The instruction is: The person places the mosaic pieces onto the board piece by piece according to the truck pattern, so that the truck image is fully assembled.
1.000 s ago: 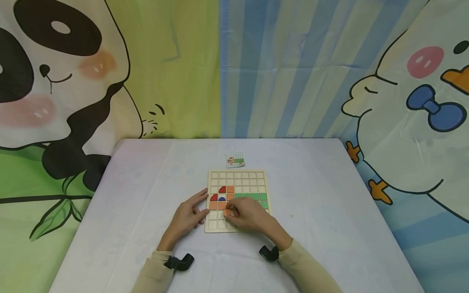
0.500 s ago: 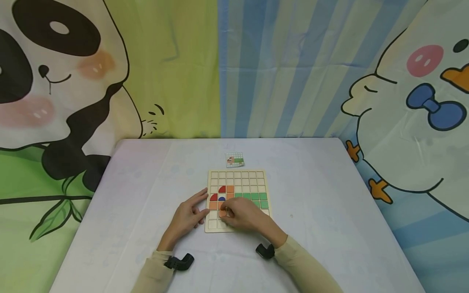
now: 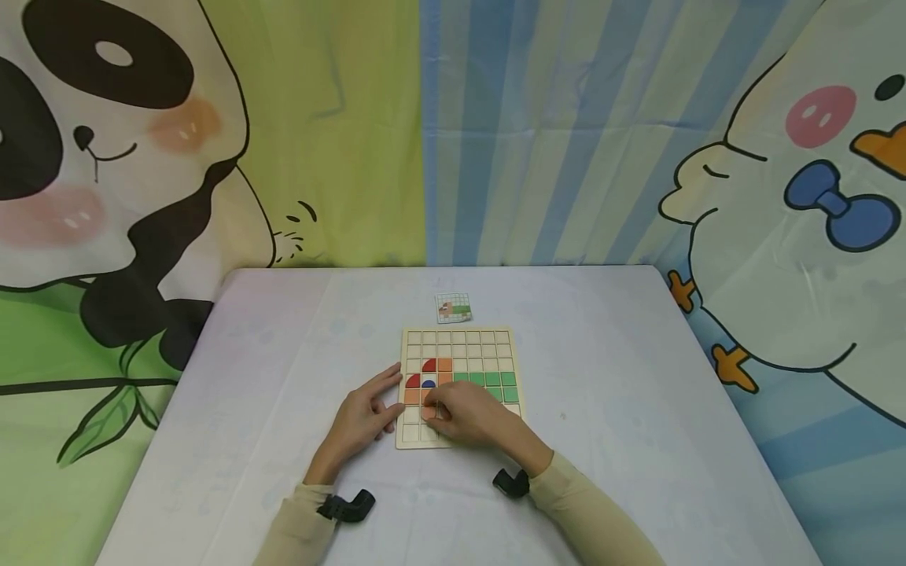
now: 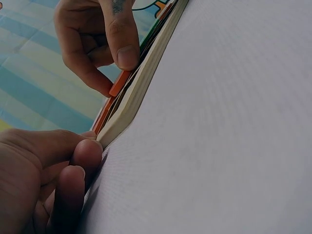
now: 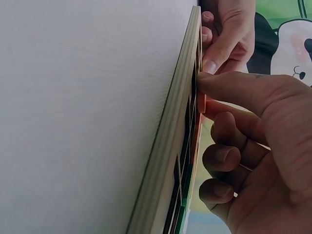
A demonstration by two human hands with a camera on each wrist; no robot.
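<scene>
A wooden grid board (image 3: 418, 432) lies on the table, partly filled with red, orange, blue and green pieces. My right hand (image 3: 473, 413) pinches an orange tile (image 4: 120, 84) between thumb and forefinger, just over the lower left part of the board. Seen from the right wrist, the orange tile (image 5: 201, 103) stands at a slant against the board's face. At the board's left edge rests my left hand (image 3: 359, 417): its thumb (image 4: 58, 144) touches the rim while the forefinger reaches farther up the side. My right hand covers several middle cells.
Behind the board lies a small picture card (image 3: 454, 309) printed with a coloured grid. A white cloth (image 3: 602, 377) covers the table. Cartoon curtains (image 3: 552, 134) hang behind it. Each wrist carries a black camera mount (image 3: 348, 507).
My right hand has shifted slightly left across the board with the orange tile, then stayed nearly still. The left hand has kept its place at the edge.
</scene>
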